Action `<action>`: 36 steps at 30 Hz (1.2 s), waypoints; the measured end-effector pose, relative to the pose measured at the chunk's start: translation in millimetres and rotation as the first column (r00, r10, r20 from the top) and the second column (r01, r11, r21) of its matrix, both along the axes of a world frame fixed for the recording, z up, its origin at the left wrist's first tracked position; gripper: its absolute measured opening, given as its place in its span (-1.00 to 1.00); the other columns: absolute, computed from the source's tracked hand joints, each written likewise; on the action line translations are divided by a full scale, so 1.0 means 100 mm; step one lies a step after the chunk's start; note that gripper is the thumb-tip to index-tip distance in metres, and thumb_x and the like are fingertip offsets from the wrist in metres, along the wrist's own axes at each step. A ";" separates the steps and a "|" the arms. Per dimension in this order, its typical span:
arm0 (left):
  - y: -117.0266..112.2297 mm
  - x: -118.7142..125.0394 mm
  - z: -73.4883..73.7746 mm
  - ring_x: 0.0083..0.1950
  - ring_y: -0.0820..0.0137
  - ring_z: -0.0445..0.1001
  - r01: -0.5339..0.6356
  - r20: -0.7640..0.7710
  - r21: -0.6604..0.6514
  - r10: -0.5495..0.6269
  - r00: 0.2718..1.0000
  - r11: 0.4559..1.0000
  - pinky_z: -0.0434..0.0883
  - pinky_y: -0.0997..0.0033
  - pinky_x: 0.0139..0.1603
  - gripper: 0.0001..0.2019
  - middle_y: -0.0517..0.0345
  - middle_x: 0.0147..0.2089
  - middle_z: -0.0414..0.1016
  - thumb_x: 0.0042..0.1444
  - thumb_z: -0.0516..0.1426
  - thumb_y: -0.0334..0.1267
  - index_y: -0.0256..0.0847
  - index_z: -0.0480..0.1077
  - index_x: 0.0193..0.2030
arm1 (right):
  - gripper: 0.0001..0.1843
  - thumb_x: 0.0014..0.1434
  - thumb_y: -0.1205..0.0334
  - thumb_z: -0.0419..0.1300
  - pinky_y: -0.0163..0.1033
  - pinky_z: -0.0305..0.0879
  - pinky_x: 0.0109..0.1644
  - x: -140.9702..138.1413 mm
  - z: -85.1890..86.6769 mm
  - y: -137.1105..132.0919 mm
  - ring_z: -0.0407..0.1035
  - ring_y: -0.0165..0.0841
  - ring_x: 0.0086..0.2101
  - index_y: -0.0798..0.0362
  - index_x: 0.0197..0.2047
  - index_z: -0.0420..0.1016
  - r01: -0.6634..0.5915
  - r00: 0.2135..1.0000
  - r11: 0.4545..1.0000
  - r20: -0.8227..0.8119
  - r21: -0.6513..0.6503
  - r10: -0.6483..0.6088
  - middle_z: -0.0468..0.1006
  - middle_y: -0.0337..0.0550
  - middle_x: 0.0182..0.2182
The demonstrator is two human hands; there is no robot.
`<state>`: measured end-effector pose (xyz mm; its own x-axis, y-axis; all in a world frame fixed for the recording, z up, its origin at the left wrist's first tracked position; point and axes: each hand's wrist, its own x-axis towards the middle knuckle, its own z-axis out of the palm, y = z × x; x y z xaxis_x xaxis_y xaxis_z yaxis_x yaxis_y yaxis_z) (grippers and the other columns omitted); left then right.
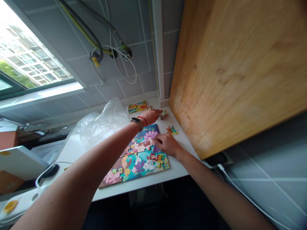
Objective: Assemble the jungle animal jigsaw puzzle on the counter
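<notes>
A colourful jigsaw puzzle [141,166] with cartoon animals lies on the white table, its pieces largely joined. My left hand [150,116], wearing a dark watch and a red string, reaches across it with fingers stretched out at a small pile of loose puzzle pieces [163,115]. Over the puzzle's right side, my right hand [167,143] has its fingers bent and drawn together, fingertips at the pictures. Whatever may be between them is hidden. Beside that hand lie a few loose pieces [173,130]. An illustrated card [137,107] rests behind my left hand.
A crumpled clear plastic bag [103,121] sits left of the puzzle. A tall wooden board [235,70] borders the table's right side. A white power strip [24,201] with cables is at lower left. Hoses [86,32] hang on the tiled wall near the window.
</notes>
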<state>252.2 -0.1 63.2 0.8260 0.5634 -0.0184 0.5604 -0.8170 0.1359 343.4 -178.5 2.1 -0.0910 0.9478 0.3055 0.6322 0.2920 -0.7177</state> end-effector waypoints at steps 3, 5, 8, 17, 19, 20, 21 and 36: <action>0.03 -0.06 0.01 0.22 0.19 0.58 -0.022 0.099 -0.056 0.027 0.995 0.998 0.44 0.30 0.28 -0.63 -0.01 0.18 0.64 0.36 0.15 -0.27 -0.10 0.53 0.27 | -0.68 0.40 0.16 0.17 -0.28 0.21 -0.27 0.02 0.02 0.00 0.45 -0.36 -0.44 0.03 -0.37 0.60 0.062 0.997 0.998 -0.049 -0.006 -0.062 0.64 -0.18 -0.46; 0.04 -0.08 0.01 0.14 0.20 0.63 -0.050 0.181 -0.094 0.067 0.981 0.994 0.47 0.31 0.23 -0.68 0.00 0.10 0.68 0.34 0.18 -0.27 -0.10 0.59 0.19 | -0.66 0.40 0.14 0.17 -0.28 0.18 -0.31 0.02 0.02 0.00 0.40 -0.38 -0.49 0.03 -0.41 0.58 0.093 0.992 0.996 -0.080 -0.007 -0.093 0.60 -0.21 -0.51; 0.05 -0.09 0.04 0.01 0.16 0.67 -0.114 0.326 -0.159 0.161 0.932 0.981 0.53 0.27 0.09 -0.76 -0.05 -0.08 0.71 0.33 0.20 -0.18 -0.19 0.63 0.01 | -0.62 0.40 0.08 0.16 -0.27 0.17 -0.34 0.03 0.02 0.01 0.37 -0.38 -0.50 0.03 -0.43 0.55 0.132 0.979 0.991 -0.160 0.004 -0.129 0.56 -0.23 -0.54; -0.47 -0.56 0.25 -0.24 0.21 0.72 0.083 0.543 -0.753 0.546 0.637 0.653 0.67 0.33 -0.30 -0.46 0.01 -0.27 0.65 0.01 0.41 0.17 -0.29 0.44 -0.19 | -0.46 0.25 -0.34 0.20 -0.29 0.21 -0.51 0.05 0.06 0.09 0.29 -0.40 -0.58 0.01 -0.37 0.50 0.154 0.709 0.978 -0.673 -0.141 -0.209 0.46 -0.27 -0.57; -0.62 -0.69 0.25 -0.27 0.21 0.72 0.092 0.490 -0.833 0.652 0.578 0.545 0.68 0.34 -0.32 -0.43 0.07 -0.33 0.63 -0.14 0.50 0.10 -0.28 0.41 -0.23 | -0.48 0.19 -0.33 0.27 -0.31 0.21 -0.54 0.03 0.09 0.08 0.29 -0.43 -0.60 0.01 -0.32 0.49 0.088 0.660 0.985 -0.731 -0.150 -0.171 0.45 -0.30 -0.56; -0.68 -0.74 0.23 -0.28 0.22 0.72 0.082 0.466 -0.854 0.684 0.562 0.514 0.68 0.34 -0.33 -0.43 0.07 -0.34 0.63 -0.16 0.52 0.07 -0.28 0.41 -0.23 | -0.50 0.17 -0.31 0.32 -0.33 0.22 -0.55 0.01 0.10 0.07 0.30 -0.45 -0.60 0.01 -0.28 0.48 0.056 0.634 0.987 -0.758 -0.151 -0.152 0.45 -0.33 -0.56; -0.74 -0.78 0.20 -0.28 0.22 0.71 0.071 0.445 -0.868 0.706 0.551 0.491 0.68 0.35 -0.34 -0.44 0.06 -0.33 0.63 -0.17 0.52 0.04 -0.28 0.42 -0.23 | -0.51 0.14 -0.27 0.36 -0.35 0.22 -0.56 0.00 0.11 0.07 0.30 -0.46 -0.61 0.00 -0.21 0.46 0.029 0.604 0.988 -0.785 -0.151 -0.138 0.44 -0.37 -0.55; -1.19 -1.10 -0.02 0.17 0.21 0.60 0.075 0.673 -0.127 0.030 0.739 0.989 0.60 0.17 0.15 -0.92 -0.04 0.13 0.59 0.23 0.26 -0.39 -0.12 0.53 -0.18 | -0.54 0.00 -0.16 0.52 -0.27 0.57 -0.35 -0.07 0.14 0.00 0.51 -0.36 -0.37 -0.01 -0.24 0.55 -0.147 0.439 0.953 -0.881 -0.267 -0.179 0.57 -0.25 -0.34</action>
<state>142.4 -119.2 61.7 0.6652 0.5797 0.4706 0.2620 -0.7714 0.5799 336.4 -178.3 16.5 0.0920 0.9943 -0.0530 -0.4019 -0.0116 -0.9156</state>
